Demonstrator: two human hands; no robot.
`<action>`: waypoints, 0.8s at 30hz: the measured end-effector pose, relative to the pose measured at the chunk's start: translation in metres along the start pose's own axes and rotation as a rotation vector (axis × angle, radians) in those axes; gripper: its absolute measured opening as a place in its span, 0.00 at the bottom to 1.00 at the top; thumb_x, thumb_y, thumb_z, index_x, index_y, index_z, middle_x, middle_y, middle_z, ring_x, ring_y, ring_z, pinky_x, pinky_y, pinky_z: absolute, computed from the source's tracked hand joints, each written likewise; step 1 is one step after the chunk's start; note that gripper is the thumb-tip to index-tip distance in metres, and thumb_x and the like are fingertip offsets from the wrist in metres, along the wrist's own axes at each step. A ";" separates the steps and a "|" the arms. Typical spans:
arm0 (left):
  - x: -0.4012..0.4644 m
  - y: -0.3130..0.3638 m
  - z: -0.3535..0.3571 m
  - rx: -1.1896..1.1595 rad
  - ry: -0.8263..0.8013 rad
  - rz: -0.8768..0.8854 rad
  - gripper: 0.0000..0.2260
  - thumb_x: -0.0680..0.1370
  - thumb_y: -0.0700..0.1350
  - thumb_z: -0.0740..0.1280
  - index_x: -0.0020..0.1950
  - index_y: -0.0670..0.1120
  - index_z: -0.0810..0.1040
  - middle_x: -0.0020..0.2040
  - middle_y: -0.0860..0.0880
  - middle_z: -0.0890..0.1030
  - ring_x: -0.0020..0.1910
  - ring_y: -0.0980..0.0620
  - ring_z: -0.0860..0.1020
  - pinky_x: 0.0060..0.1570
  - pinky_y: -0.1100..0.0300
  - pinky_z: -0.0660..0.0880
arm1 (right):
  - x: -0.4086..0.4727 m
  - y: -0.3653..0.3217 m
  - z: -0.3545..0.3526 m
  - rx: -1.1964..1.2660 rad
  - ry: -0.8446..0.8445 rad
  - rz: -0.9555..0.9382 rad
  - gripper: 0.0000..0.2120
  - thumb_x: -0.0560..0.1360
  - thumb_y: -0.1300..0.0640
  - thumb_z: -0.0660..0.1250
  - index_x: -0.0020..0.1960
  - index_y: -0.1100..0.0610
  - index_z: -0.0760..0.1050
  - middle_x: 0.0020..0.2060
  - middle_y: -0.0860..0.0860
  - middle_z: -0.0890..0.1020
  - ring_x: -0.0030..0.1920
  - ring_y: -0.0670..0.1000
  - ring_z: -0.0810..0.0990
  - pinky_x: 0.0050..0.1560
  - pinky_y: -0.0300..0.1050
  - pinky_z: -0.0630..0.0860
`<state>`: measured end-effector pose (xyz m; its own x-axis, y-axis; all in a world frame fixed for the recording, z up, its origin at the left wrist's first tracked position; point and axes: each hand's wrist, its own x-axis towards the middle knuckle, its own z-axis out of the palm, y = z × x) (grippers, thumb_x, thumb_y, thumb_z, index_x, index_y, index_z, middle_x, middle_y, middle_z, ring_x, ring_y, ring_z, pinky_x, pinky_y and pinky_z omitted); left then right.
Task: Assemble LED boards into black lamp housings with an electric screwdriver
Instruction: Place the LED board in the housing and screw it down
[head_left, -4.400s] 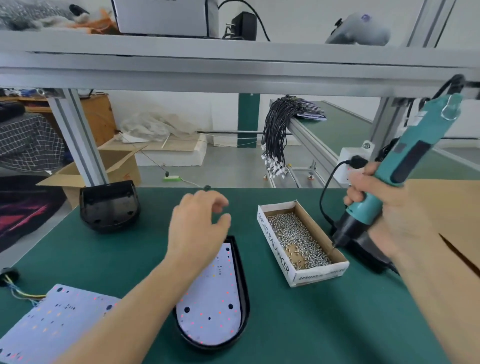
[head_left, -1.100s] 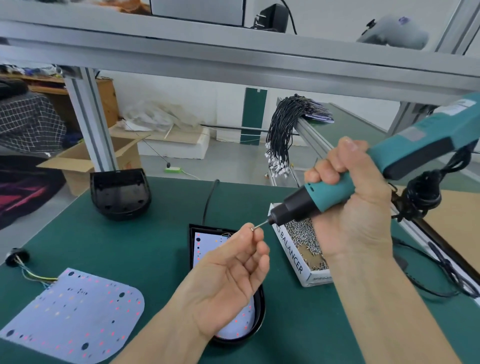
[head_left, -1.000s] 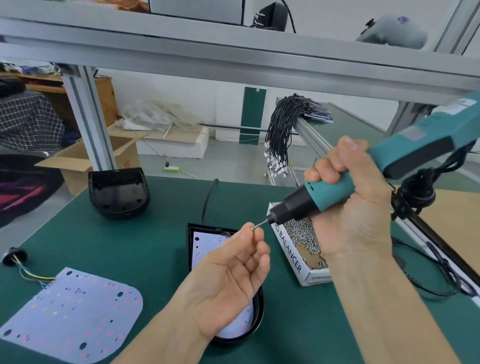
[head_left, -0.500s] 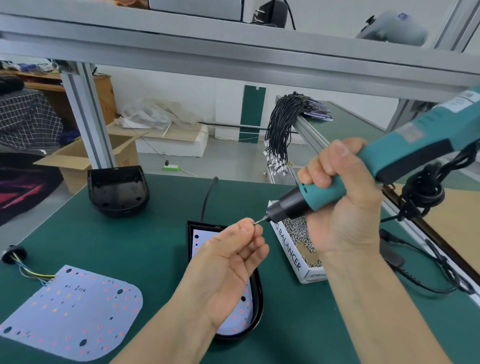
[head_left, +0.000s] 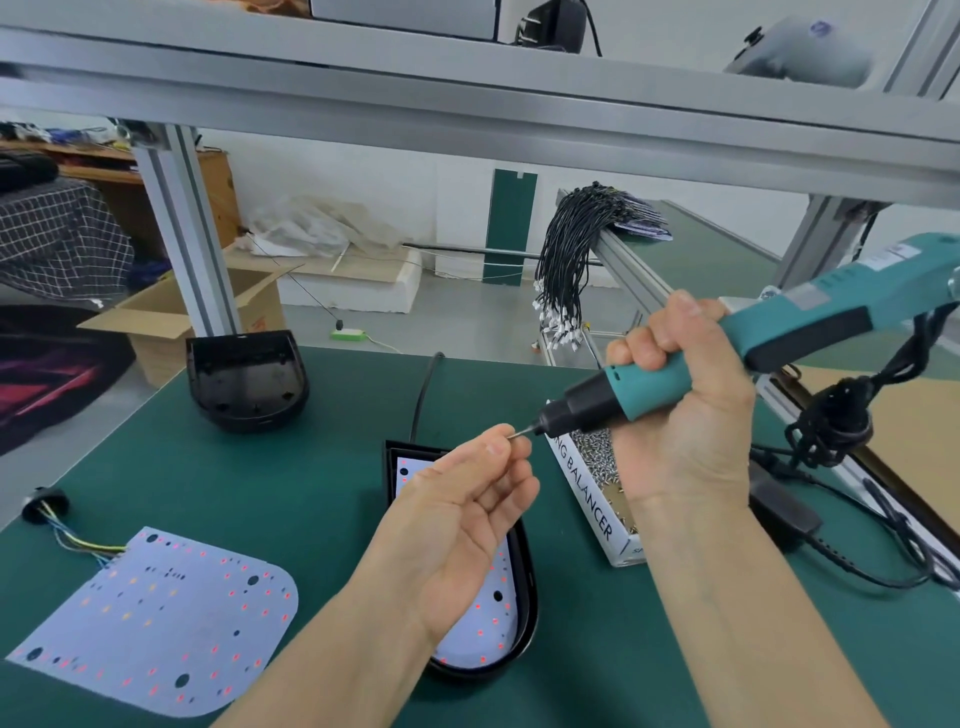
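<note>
The left hand (head_left: 467, 525) is raised palm-up above the table, thumb and forefinger pinched together on a small screw (head_left: 516, 434) that meets the tip of the screwdriver (head_left: 727, 358). The right hand (head_left: 680, 410) has its fingers curled tight around the teal barrel, holding the tool tilted, tip pointing left and slightly down. Directly below the left hand lies a black lamp housing (head_left: 524, 587) with an LED board (head_left: 483, 634) seated inside it. Just right of it stands an open cardboard box of screws (head_left: 592, 483), partly hidden by the right wrist. A loose LED board (head_left: 156, 618) with coloured wires lies flat at the near left of the green table (head_left: 291, 483). An empty black housing (head_left: 244, 379) sits at the far left edge. Black cords trail at the right.
</note>
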<state>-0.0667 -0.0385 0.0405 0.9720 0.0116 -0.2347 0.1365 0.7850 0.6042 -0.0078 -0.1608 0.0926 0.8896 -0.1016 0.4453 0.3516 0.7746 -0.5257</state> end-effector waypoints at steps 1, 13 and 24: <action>0.000 0.000 -0.001 0.009 0.001 -0.002 0.07 0.66 0.38 0.69 0.40 0.39 0.85 0.39 0.44 0.84 0.33 0.52 0.82 0.34 0.62 0.80 | 0.000 0.000 -0.001 0.004 0.001 0.003 0.18 0.74 0.64 0.64 0.28 0.50 0.69 0.26 0.45 0.69 0.26 0.43 0.69 0.35 0.38 0.72; 0.006 -0.003 -0.006 0.159 -0.001 0.062 0.09 0.65 0.39 0.70 0.42 0.39 0.85 0.39 0.43 0.84 0.32 0.53 0.80 0.34 0.62 0.79 | 0.003 0.003 -0.006 0.021 0.096 0.051 0.19 0.73 0.64 0.66 0.25 0.50 0.70 0.25 0.44 0.69 0.26 0.43 0.68 0.32 0.36 0.70; -0.004 0.015 -0.015 0.439 0.089 0.182 0.30 0.58 0.35 0.77 0.59 0.50 0.78 0.55 0.51 0.83 0.39 0.56 0.82 0.38 0.61 0.79 | 0.008 0.002 -0.014 0.037 0.116 0.042 0.18 0.72 0.63 0.67 0.25 0.50 0.70 0.25 0.44 0.70 0.26 0.42 0.68 0.34 0.37 0.71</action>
<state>-0.0710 -0.0173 0.0388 0.9700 0.1926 -0.1483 0.0524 0.4302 0.9012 0.0040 -0.1684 0.0852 0.9318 -0.1384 0.3355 0.3041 0.8022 -0.5139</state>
